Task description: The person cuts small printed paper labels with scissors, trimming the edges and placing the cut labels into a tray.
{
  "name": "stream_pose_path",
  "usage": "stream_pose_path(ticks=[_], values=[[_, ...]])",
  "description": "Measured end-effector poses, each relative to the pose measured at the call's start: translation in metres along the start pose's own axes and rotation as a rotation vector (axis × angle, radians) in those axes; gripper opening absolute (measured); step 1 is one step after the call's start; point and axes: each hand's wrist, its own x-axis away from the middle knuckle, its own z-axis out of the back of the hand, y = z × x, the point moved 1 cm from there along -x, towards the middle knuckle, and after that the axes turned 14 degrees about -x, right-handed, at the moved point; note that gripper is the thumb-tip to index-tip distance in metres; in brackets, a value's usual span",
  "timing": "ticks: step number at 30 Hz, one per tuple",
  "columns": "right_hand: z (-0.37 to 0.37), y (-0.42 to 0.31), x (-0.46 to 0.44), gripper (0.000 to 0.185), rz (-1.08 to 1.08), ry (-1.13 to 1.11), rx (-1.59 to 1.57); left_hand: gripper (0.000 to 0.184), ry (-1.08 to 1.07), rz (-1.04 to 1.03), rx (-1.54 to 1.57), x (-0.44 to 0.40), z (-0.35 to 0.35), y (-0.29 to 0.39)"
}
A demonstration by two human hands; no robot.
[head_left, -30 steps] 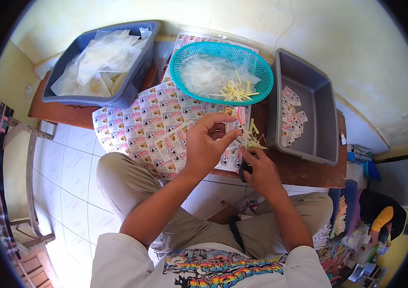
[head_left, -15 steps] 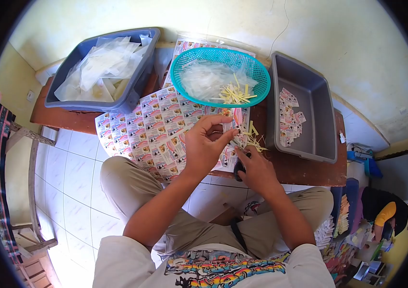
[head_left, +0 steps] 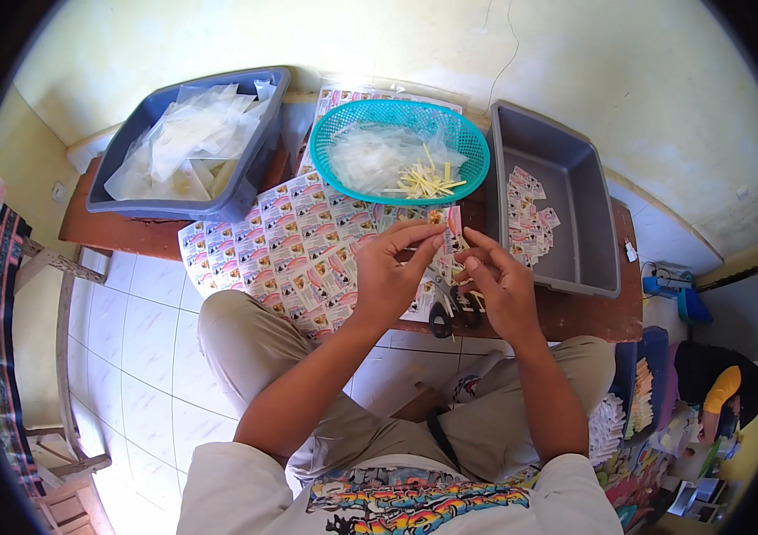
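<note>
A small printed label (head_left: 452,219) stands between the fingertips of my left hand (head_left: 389,272), which is closed in a pinch on it. My right hand (head_left: 505,290) is just right of the label, its fingers bent and apart, the index fingertip at or near the label's edge. Below the hands, black-handled scissors (head_left: 439,319) lie at the table's front edge, partly hidden by my right hand. Under my left hand spreads a printed label sheet (head_left: 267,245).
A turquoise basket (head_left: 330,181) holds clear plastic pieces and yellowish strips (head_left: 432,181). At right, a grey tub (head_left: 588,241) contains cut labels (head_left: 528,214). The left tub (head_left: 241,192) holds translucent plastic sheets (head_left: 187,134). Another person (head_left: 719,383) bends over at far right.
My right hand has let go of the scissors, which now lie on the table, and has moved up beside the label. My left hand still pinches the label. The view has shifted slightly.
</note>
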Motion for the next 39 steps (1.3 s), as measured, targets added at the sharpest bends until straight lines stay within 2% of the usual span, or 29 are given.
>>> stream_pose_path(ticks=[5,9,11,14,15,17,19,22,30,32,39], values=[[0.008,-0.005,-0.002,0.036,0.036,0.038,-0.110,0.024,-0.154,0.011,0.129,0.002,-0.018,-0.007],[0.024,-0.019,-0.001,0.029,0.041,0.072,-0.166,0.031,-0.240,0.061,0.018,-0.001,-0.021,0.000],[0.041,-0.016,-0.004,0.025,0.055,0.032,-0.121,0.043,-0.242,-0.066,-0.051,-0.007,-0.023,0.005],[0.060,-0.029,-0.007,0.025,0.047,0.024,-0.085,0.049,-0.213,-0.132,-0.090,-0.016,-0.027,0.019],[0.066,-0.033,-0.009,0.025,0.052,0.035,-0.092,0.057,-0.281,-0.174,-0.145,-0.021,-0.026,0.027],[0.079,-0.042,-0.014,0.026,0.078,0.000,0.035,0.060,-0.351,-0.209,-0.196,-0.027,-0.029,0.038],[0.090,-0.046,-0.021,0.027,0.094,-0.010,0.026,0.068,-0.410,-0.280,-0.293,-0.036,-0.039,0.043],[0.106,-0.053,-0.031,0.028,0.097,-0.037,0.027,0.068,-0.406,-0.303,-0.382,-0.050,-0.054,0.051],[0.144,-0.051,-0.036,0.031,0.069,-0.040,0.018,0.063,-0.499,-0.281,-0.380,-0.073,-0.089,0.044],[0.148,-0.048,-0.034,0.038,0.110,-0.011,0.070,0.063,-0.465,-0.261,-0.379,-0.074,-0.096,0.038],[0.163,-0.035,-0.035,0.045,0.145,-0.015,0.099,0.060,-0.362,-0.314,-0.427,-0.078,-0.117,0.027]])
